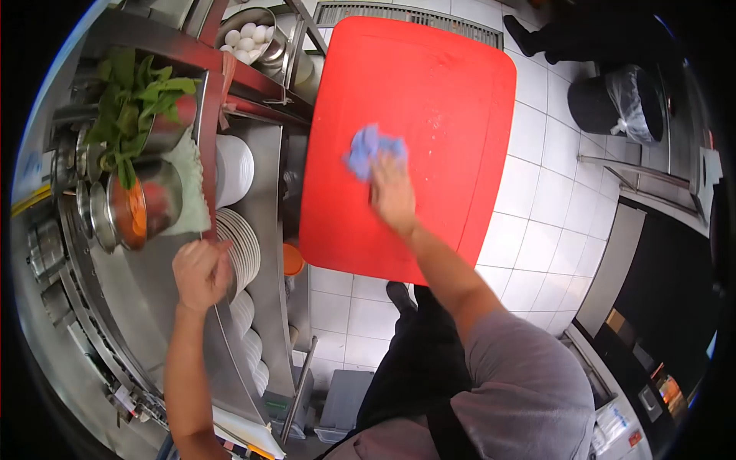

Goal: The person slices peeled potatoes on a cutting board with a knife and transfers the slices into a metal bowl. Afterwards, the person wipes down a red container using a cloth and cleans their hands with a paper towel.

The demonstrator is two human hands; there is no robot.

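My right hand (392, 195) presses a blue cloth (374, 152) onto the red plastic lid (460, 199), a broad flat surface with small wet-looking specks. The hand and cloth are slightly blurred, and the fingertips are partly hidden in the cloth. Curled into a fist, my left hand (201, 272) is at the edge of the steel counter (180, 257), beside a stack of plates (239, 249). Nothing shows between its fingers.
On the counter at left stand a metal pot (161, 199) with something orange and leafy greens (126, 107). White eggs (247, 40) fill a bowl at the top. A black bin (613, 103) and another person's shoes (521, 34) are at upper right.
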